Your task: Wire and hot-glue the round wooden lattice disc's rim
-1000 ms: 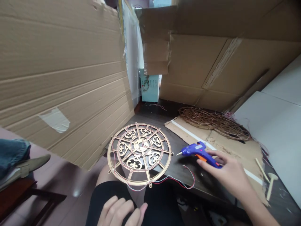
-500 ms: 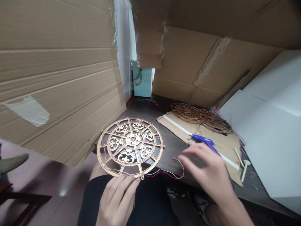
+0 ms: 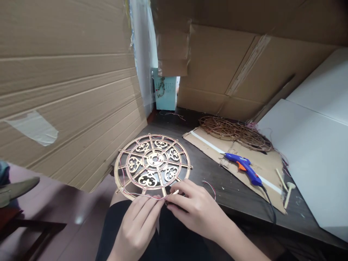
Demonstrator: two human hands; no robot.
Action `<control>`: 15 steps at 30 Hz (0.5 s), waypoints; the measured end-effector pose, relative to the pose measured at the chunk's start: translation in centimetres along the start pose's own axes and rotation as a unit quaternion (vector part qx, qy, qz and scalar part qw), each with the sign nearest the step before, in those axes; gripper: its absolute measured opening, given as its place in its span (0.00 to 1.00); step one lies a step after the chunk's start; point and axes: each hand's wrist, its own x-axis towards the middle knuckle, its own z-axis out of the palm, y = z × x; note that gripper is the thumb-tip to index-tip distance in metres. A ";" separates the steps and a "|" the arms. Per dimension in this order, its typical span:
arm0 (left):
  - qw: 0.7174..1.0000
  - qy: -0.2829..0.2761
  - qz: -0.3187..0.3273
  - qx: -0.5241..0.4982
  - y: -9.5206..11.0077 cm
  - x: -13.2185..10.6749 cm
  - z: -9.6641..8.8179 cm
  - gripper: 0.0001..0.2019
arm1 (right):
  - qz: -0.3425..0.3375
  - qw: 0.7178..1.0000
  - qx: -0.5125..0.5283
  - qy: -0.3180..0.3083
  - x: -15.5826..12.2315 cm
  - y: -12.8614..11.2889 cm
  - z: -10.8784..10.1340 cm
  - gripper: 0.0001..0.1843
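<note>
As L hand point(image 3: 136, 226) pinches wire point(image 3: 144, 195), disc point(image 3: 153, 159) touches grip.

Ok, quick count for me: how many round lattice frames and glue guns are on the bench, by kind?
Gold-coloured lattice wheel: 1
Wire-wrapped round frames: 2 (they overlap, so this is my best reading)
Blue hot glue gun: 1
Total: 4

Bare forearms point(image 3: 236, 241) run down to the left hand point(image 3: 135, 226) and right hand point(image 3: 197, 214), both long-fingered — a black garment point(image 3: 174, 243), shorts or a skirt, covers the lap, a bare leg point(image 3: 116, 198) showing beyond it.
</note>
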 end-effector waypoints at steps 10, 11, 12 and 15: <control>0.999 -0.022 0.011 -0.028 -0.5 1.7 -0.8 0.20 | 0.053 0.998 -0.006 0.016 -1.7 0.5 -0.6 0.13; 0.999 -0.022 0.012 -0.029 -0.5 1.6 -0.9 0.20 | 0.052 0.998 -0.012 0.019 -1.9 0.5 -0.6 0.12; 0.999 -0.023 0.013 -0.030 -0.5 1.6 -0.9 0.21 | 0.051 0.998 -0.018 0.026 -2.1 0.6 -0.5 0.10; 0.999 -0.034 0.017 -0.035 -0.5 1.5 -1.2 0.22 | 0.047 0.998 -0.023 0.047 -2.3 0.9 -0.7 0.05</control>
